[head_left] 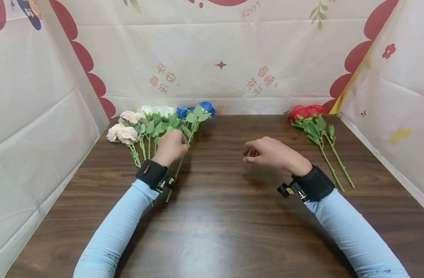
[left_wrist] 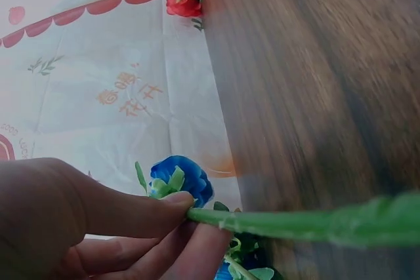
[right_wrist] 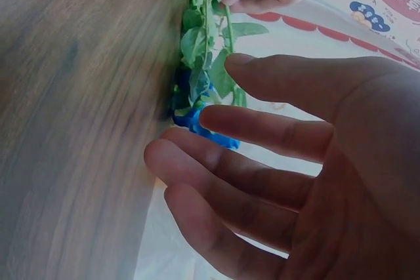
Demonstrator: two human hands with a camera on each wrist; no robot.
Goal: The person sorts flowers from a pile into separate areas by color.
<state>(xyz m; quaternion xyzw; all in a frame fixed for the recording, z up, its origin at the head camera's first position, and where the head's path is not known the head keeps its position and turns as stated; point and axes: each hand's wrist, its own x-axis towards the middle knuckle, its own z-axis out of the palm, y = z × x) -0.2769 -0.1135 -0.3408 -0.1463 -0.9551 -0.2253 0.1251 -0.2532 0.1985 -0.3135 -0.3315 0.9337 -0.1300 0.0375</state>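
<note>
My left hand (head_left: 171,146) pinches the green stem (left_wrist: 282,225) of a blue artificial rose (head_left: 206,109) between thumb and fingers. The bloom points toward the back of the table, and the stem's lower end slants toward me past the wrist. Another blue rose (head_left: 182,112) lies beside it, partly hidden by leaves. Over the middle of the table, my right hand (head_left: 269,154) holds nothing, its fingers loosely bent. In the right wrist view its palm (right_wrist: 367,181) shows bare, with the blue flowers and the left hand beyond.
White roses (head_left: 159,111) and cream roses (head_left: 126,133) lie at the back left, stems toward me. Two red roses (head_left: 306,112) lie at the back right of the brown wooden table (head_left: 212,224). Printed pale sheets (head_left: 218,50) wall the back and both sides.
</note>
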